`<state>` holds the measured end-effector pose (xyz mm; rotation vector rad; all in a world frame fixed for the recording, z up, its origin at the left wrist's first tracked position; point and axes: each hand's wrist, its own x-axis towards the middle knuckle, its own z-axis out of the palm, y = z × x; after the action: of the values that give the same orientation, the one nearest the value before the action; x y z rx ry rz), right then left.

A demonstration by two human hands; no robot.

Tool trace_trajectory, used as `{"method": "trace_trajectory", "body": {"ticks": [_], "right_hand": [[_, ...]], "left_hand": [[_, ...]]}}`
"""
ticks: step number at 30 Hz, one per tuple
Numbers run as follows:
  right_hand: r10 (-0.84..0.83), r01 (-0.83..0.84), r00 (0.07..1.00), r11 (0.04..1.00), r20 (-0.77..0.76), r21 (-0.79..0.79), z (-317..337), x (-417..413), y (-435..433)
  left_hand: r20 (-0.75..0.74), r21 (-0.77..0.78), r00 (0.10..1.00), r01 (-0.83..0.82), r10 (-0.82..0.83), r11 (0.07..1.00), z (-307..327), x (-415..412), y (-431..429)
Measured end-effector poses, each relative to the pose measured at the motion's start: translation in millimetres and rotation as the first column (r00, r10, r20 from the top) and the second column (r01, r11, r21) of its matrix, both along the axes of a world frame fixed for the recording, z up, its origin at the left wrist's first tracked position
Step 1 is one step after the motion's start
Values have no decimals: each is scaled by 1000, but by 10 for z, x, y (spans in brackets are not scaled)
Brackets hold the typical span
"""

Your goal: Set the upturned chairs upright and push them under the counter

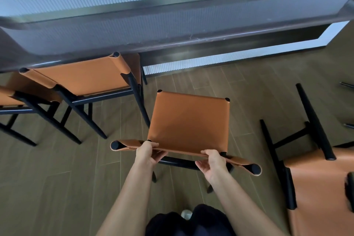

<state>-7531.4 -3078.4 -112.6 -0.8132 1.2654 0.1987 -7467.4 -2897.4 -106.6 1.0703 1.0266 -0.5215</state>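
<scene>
Tan leather, smooth and taut over black round frames: I see the chair (188,120) upright just short of the dark glossy counter (172,25). My left hand (147,152) and right hand (212,161) grip its backrest edge, fingers curled. An upturned chair (316,178) lies at right on the wood-plank floor (57,168).

The one camera rides on my head, facing forward and steeply down. My left hand (148,152) and right hand (212,163) grip the chair (188,120) close below the lens, mid-frame; the counter (172,30) runs across the top, farther off. The wide lens bows straight edges.
</scene>
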Motion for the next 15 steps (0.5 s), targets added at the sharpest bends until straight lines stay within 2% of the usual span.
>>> {"method": "trace_trajectory", "body": {"ticks": [5,15], "right_hand": [[-35,35,996,999,85,11,193,413,-150],[-17,24,977,999,212,-28,529,1151,-408]], "left_hand": [[69,-44,996,54,-51,998,211,373,-105],[180,-64,983,55,-43,996,500,1103,-347]]}}
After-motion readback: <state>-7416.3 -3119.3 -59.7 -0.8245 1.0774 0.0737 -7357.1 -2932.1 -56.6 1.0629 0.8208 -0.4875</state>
